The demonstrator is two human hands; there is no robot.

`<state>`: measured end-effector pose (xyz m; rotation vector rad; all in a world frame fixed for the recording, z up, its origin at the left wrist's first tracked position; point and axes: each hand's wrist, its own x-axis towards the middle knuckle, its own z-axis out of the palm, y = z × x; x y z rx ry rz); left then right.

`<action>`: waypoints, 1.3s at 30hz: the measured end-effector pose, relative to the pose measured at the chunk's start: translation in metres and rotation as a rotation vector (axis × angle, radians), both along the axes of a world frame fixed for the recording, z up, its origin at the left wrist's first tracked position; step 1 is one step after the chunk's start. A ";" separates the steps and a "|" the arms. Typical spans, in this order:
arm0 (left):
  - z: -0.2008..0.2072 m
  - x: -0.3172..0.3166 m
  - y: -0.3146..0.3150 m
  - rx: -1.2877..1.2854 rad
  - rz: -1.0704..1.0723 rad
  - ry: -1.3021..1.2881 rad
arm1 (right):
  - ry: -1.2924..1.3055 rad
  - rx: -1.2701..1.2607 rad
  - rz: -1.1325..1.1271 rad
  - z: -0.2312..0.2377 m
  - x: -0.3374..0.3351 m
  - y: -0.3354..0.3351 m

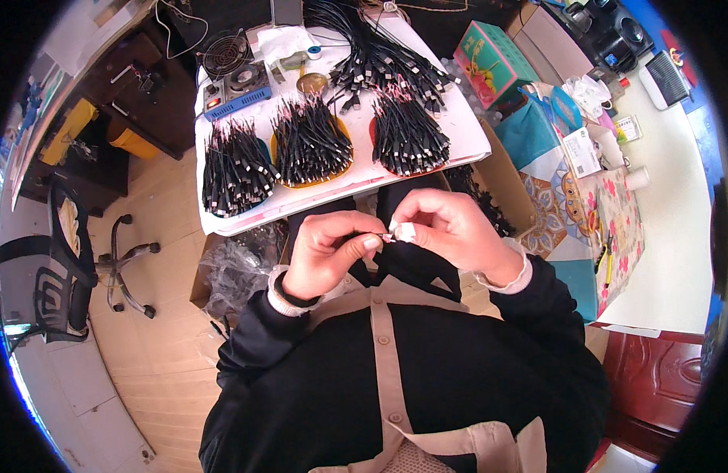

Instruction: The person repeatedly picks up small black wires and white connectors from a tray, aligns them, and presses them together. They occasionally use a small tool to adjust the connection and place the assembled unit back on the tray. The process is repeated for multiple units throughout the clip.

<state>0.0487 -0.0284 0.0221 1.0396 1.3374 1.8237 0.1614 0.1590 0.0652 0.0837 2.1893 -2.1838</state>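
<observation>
In front of my body, past the near edge of the white table, my two hands meet fingertip to fingertip. My left hand pinches a short thin black cable between thumb and forefinger. My right hand is closed at the cable's pale pinkish end, its thumb and forefinger pressed together there. A small white patch shows on the right thumb; I cannot make out whether it is tape. Beyond my hands, bundles of black cables with silver plugs lie on the table, others on a yellow tray and more on a red one.
A small fan, a blue-fronted device and a solder spool stand at the table's back. Boxes and plastic bags sit below it. An office chair is left; a cluttered side table is right.
</observation>
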 end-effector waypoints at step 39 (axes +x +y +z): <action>0.020 0.016 -0.012 0.123 -0.194 -0.318 | 0.633 0.262 -0.090 0.011 0.007 -0.026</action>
